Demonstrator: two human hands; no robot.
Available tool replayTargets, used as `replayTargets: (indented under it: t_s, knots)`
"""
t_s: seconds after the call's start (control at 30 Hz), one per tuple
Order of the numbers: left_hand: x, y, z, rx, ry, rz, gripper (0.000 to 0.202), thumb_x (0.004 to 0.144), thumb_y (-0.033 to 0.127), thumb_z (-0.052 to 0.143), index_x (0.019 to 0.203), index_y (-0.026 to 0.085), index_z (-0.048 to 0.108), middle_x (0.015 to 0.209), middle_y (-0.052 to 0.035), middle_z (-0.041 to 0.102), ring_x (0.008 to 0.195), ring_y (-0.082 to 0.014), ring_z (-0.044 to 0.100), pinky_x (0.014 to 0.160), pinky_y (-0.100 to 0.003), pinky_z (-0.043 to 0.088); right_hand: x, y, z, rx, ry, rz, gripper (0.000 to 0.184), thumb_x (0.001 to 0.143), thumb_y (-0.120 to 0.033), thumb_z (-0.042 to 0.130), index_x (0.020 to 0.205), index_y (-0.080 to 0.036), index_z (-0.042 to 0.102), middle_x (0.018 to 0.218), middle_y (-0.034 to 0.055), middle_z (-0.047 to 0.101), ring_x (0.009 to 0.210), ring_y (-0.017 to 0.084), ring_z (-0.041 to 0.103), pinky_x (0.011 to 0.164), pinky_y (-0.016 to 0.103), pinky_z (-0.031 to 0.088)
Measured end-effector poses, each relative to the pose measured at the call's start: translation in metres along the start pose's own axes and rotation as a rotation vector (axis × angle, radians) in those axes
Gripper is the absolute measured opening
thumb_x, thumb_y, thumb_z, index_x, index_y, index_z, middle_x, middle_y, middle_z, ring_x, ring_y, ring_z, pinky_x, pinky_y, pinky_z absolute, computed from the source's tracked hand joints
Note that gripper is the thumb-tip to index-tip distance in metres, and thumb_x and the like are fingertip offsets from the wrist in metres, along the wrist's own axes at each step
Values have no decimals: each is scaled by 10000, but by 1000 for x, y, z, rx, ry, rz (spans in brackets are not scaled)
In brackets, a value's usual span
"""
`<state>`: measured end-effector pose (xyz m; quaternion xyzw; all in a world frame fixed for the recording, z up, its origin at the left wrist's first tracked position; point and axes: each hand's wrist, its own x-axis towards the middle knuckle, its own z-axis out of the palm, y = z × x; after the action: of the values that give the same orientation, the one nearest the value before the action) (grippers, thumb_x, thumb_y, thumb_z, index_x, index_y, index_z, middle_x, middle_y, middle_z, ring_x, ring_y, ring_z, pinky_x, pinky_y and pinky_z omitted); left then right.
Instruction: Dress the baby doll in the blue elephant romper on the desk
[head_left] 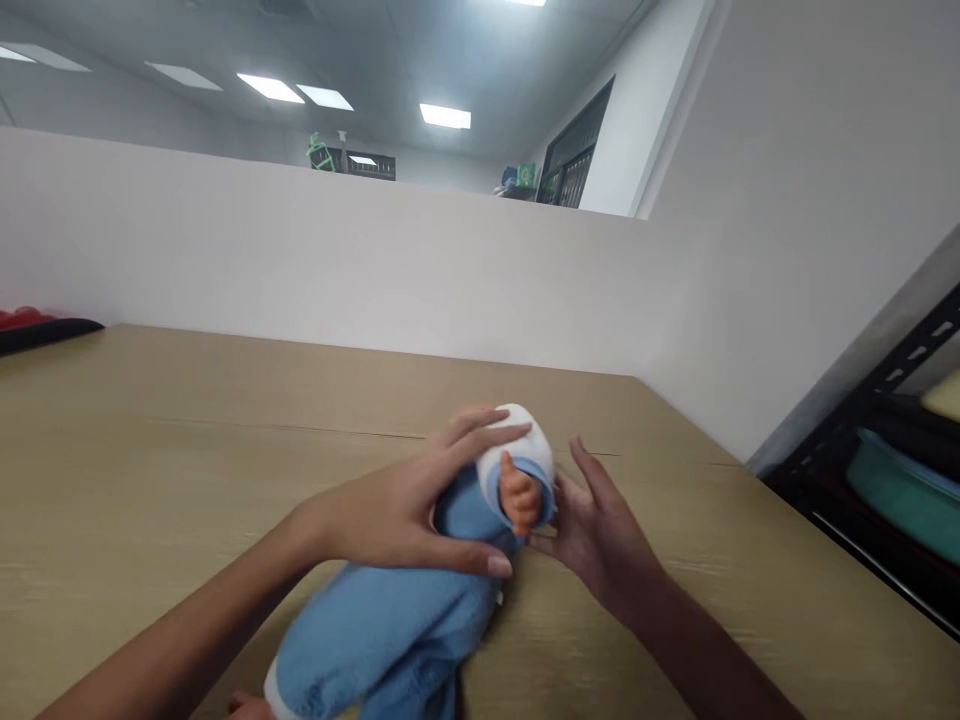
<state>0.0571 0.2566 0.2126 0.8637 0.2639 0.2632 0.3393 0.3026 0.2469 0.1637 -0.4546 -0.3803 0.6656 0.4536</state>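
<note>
A baby doll [405, 610] in blue clothes lies on the table, its legs toward me and one bare foot at the lower left. Its white sleeve with a blue cuff [517, 450] points at me, and a small doll hand [520, 497] sticks out. My left hand [427, 490] is wrapped over the doll's upper body, fingers across the white sleeve and thumb along the blue cloth. On the other side, my right hand [600, 520] is open, thumb raised, fingertips partly hidden at the doll's side by the cuff. The doll's head is hidden.
The wooden table [225, 440] meets a low white partition [337, 260] at the back. At the right stands a black metal shelf [862, 410] with a teal bin [900, 490]. A red item [26, 318] in a black tray [56, 332] is at far left.
</note>
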Motion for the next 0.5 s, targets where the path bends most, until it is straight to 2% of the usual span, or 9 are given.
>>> replayTargets:
  t_s: [0.1, 0.2, 0.27, 0.33, 0.4, 0.43, 0.5]
  knots:
    - [0, 3, -2, -92, -100, 42, 859, 925, 515, 755, 1664, 382, 337, 1802, 17, 172, 1659, -386, 113, 1347, -573, 154, -9, -6, -16, -53, -44, -35, 779, 909, -856, 403, 1232, -226, 727, 986, 119, 755, 898, 289, 721, 804, 419, 598]
    - [3, -9, -6, -243, -52, 45, 610, 1082, 549, 438, 1656, 356, 365, 1773, 13, 286, 1646, -312, 212, 1350, -516, 162, -19, -6, -27, -28, -39, -19, 759, 900, -854, 428, 1230, -240, 729, 999, 113, 758, 979, 289, 732, 918, 448, 597]
    - [7, -23, -7, -290, 62, -42, 568, 1086, 571, 400, 1605, 347, 457, 1708, -23, 424, 1593, -304, 341, 1323, -505, 242, -24, -6, -33, 62, -17, 20, 730, 900, -833, 462, 1242, -245, 727, 1073, 118, 764, 1080, 294, 724, 980, 469, 587]
    - [10, -43, -5, -265, 193, -176, 559, 1033, 607, 517, 1522, 338, 550, 1611, -66, 547, 1513, -327, 457, 1266, -504, 335, -28, -6, -40, 113, -11, 44, 708, 893, -821, 499, 1215, -236, 736, 1113, 130, 773, 1133, 307, 717, 1005, 486, 585]
    - [13, -65, -1, -179, 294, -316, 582, 967, 655, 599, 1434, 308, 615, 1543, -98, 605, 1421, -359, 546, 1194, -495, 406, -30, -4, -49, 71, 3, 41, 720, 872, -841, 521, 1136, -213, 753, 1069, 154, 790, 1084, 333, 738, 1000, 518, 595]
    - [15, -76, 1, -117, 318, -386, 579, 944, 680, 606, 1351, 273, 666, 1505, -118, 633, 1373, -375, 581, 1159, -489, 428, -32, -3, -53, 25, 27, 28, 727, 859, -854, 526, 1089, -206, 763, 1021, 167, 799, 1032, 345, 753, 988, 540, 600]
    - [17, -95, 8, -23, 274, -502, 560, 938, 704, 564, 1181, 225, 724, 1356, -146, 722, 1259, -395, 646, 1079, -480, 463, -34, 0, -61, -69, 98, -28, 716, 852, -865, 528, 1035, -221, 784, 952, 179, 810, 963, 355, 776, 978, 565, 602]
